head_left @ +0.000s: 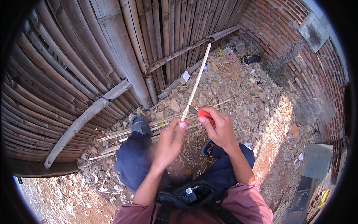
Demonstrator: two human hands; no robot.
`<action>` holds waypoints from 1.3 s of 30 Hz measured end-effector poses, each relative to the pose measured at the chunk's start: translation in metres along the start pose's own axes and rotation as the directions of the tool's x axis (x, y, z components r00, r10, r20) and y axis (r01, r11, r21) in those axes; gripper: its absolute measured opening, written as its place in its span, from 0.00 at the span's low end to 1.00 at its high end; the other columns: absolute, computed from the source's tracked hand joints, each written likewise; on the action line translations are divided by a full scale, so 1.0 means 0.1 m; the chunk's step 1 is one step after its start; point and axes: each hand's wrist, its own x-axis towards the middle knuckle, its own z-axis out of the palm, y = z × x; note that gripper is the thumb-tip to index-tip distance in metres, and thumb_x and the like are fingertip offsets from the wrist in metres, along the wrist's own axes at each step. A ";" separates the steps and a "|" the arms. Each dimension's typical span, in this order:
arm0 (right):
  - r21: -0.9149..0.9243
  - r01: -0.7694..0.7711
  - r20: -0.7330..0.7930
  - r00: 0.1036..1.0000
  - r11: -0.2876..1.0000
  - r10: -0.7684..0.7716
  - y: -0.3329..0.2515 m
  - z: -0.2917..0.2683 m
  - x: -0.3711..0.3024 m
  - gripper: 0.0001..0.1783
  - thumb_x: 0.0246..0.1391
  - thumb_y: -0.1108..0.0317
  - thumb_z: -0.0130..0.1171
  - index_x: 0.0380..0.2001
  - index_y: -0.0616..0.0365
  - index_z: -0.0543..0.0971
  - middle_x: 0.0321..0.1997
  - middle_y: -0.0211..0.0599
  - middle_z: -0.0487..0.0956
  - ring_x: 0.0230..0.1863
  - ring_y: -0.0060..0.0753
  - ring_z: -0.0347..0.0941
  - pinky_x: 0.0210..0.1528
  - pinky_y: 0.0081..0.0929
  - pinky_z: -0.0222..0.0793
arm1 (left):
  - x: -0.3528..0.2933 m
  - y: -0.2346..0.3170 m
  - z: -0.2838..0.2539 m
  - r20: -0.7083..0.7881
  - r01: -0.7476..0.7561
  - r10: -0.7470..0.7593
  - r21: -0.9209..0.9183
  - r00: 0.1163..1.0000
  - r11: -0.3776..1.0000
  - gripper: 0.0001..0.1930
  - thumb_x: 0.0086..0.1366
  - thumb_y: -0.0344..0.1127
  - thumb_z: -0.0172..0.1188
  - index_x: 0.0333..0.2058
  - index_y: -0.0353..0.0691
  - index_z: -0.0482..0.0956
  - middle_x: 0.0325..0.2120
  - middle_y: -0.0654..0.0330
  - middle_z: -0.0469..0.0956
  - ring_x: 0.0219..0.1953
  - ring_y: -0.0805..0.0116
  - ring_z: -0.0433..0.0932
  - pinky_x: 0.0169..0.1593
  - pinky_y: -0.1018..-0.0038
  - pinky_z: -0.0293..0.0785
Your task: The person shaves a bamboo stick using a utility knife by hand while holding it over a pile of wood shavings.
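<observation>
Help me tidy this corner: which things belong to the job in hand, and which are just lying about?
In the job:
pale stick, left hand
red-handled tool, right hand
thin sticks on the ground, perhaps

Lying about:
black boxy object
white scrap
dry straw
rubble

The stick (198, 80) is pale cream, the tool handle (204, 115) red and black, the trousers (133, 160) navy, the shirt (248, 203) dusty pink, the bamboo wall (44, 93) striped grey-brown, the brick wall (274, 24) orange-red.

Stick (198, 83): lower end hidden by left hand (170, 141); red handle (204, 114) partly covered by right hand (220, 129).
</observation>
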 end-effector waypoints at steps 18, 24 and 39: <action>-0.020 0.207 0.098 0.974 0.978 -0.204 0.00 0.03 -0.01 0.14 0.61 0.63 0.73 0.45 0.59 0.84 0.37 0.40 0.88 0.31 0.42 0.87 0.32 0.35 0.79 | -0.07 0.10 -0.03 0.014 -0.078 0.080 -0.064 0.997 0.995 0.16 0.74 0.31 0.69 0.54 0.35 0.76 0.35 0.65 0.86 0.33 0.85 0.78 0.34 0.83 0.76; 0.010 0.233 0.087 0.969 0.972 -0.233 -0.01 0.07 -0.01 0.14 0.60 0.65 0.72 0.48 0.57 0.85 0.40 0.39 0.88 0.33 0.42 0.86 0.32 0.35 0.80 | -0.07 0.16 -0.03 -0.053 -0.091 0.093 0.047 0.994 0.995 0.15 0.69 0.32 0.74 0.50 0.33 0.82 0.32 0.65 0.87 0.33 0.86 0.78 0.35 0.83 0.77; -0.074 0.301 0.085 0.952 0.951 -0.294 -0.02 0.07 -0.04 0.18 0.56 0.66 0.72 0.50 0.55 0.85 0.36 0.36 0.86 0.30 0.41 0.85 0.29 0.35 0.79 | -0.07 0.12 -0.01 -0.055 -0.135 0.147 0.185 0.988 0.973 0.23 0.63 0.38 0.80 0.49 0.33 0.80 0.32 0.50 0.86 0.33 0.66 0.84 0.41 0.66 0.80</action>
